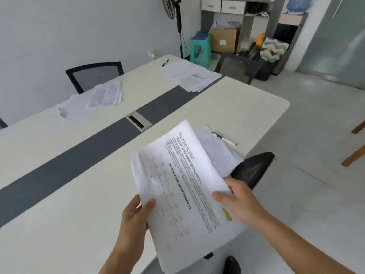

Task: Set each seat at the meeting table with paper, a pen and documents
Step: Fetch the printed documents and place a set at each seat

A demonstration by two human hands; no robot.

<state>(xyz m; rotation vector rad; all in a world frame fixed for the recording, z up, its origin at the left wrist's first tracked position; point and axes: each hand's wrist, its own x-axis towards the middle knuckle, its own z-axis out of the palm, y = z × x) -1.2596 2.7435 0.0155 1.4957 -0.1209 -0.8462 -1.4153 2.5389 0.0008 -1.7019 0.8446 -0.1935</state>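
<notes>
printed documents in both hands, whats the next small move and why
Probably lower the stack of printed white documents, gripped by the left hand and right hand, onto the cream table at the near seat. Plain white paper and a white pen already lie there by the black mesh chair, with no printed pages yet.

1. Two hands: left hand (134,216), right hand (239,202).
2. Four paper stacks: held stack (183,184), near stack (219,151), left stack (104,94), far stack (189,76).
3. Three pens: near pen (223,138), far pen (165,62), left pen (62,112), blurred.
4. Three mesh chairs: near chair (254,169), left chair (94,75), far chair (235,67).
5. One table (59,214).
6. One green stool (199,49).
7. One cardboard box (223,39).
8. Two white drawers: left drawer (211,5), right drawer (233,6).
</notes>
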